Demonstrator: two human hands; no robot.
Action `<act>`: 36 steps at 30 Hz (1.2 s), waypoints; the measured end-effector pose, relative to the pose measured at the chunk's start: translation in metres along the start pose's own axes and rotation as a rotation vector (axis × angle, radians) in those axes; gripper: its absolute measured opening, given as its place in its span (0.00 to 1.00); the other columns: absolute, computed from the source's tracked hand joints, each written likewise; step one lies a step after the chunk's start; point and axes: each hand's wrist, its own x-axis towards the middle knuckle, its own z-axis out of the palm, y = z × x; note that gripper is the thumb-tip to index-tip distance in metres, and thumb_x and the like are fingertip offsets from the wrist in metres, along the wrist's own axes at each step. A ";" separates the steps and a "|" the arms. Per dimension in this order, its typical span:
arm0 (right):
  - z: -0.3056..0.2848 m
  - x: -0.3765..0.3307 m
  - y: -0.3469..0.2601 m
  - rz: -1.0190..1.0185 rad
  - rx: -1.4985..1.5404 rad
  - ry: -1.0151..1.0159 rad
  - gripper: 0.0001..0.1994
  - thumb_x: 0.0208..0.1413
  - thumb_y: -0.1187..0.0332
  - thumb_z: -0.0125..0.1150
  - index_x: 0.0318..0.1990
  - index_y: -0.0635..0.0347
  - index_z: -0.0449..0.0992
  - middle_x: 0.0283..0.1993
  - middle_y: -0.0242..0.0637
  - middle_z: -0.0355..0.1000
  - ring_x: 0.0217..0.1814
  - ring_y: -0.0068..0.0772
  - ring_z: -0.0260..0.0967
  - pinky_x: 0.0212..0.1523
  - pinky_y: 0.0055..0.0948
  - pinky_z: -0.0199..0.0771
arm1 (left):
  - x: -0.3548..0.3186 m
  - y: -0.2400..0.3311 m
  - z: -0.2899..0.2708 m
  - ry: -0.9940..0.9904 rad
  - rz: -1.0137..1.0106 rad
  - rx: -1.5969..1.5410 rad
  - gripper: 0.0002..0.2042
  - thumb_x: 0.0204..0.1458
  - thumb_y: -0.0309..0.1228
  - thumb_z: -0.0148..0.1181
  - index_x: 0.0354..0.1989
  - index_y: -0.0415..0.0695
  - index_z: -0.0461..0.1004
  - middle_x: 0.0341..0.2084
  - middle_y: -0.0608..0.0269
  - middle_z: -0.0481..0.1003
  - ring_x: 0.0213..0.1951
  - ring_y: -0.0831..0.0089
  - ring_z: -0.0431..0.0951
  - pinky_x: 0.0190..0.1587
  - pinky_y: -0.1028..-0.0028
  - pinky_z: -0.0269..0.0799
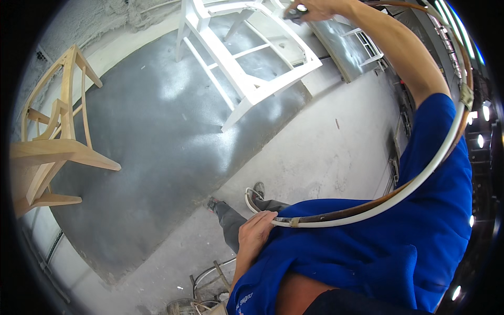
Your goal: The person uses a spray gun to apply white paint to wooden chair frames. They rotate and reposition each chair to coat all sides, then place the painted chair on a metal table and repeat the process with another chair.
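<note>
The right hand (315,8) and its dark tool (295,11) are cut off by the top edge; the white chair's (247,68) upper part too.

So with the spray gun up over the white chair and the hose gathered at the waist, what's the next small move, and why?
Probably feed out a little hose: the left hand pinches the hose, which arcs tightly round the shoulder to the right hand holding the spray gun over the white chair.

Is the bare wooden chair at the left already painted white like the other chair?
No, the wooden chair shows its raw pale wood, while only the chair near the right hand is white.
</note>
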 end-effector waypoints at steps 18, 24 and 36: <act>0.193 0.235 0.022 0.514 0.293 0.567 0.25 0.59 0.68 0.51 0.65 0.37 0.73 0.49 0.52 0.80 0.51 0.60 0.78 0.55 0.52 0.79 | -0.036 -0.015 0.010 0.342 -0.674 -0.229 0.12 0.51 0.16 0.67 0.44 0.41 0.81 0.37 0.48 0.83 0.42 0.52 0.86 0.47 0.65 0.80; 0.183 0.225 0.024 0.420 0.638 0.356 0.21 0.59 0.55 0.60 0.59 0.41 0.78 0.29 0.43 0.79 0.24 0.36 0.77 0.36 0.35 0.83 | 0.006 -0.011 0.032 0.215 -0.478 0.016 0.14 0.50 0.14 0.68 0.44 0.40 0.80 0.37 0.48 0.82 0.42 0.53 0.86 0.46 0.66 0.79; -0.019 0.013 0.034 -0.111 -0.002 0.213 0.16 0.59 0.64 0.62 0.54 0.55 0.81 0.49 0.46 0.82 0.48 0.49 0.79 0.51 0.40 0.78 | 0.059 -0.021 -0.006 -0.092 -0.027 0.110 0.14 0.46 0.23 0.72 0.43 0.45 0.82 0.40 0.55 0.83 0.44 0.56 0.85 0.46 0.64 0.82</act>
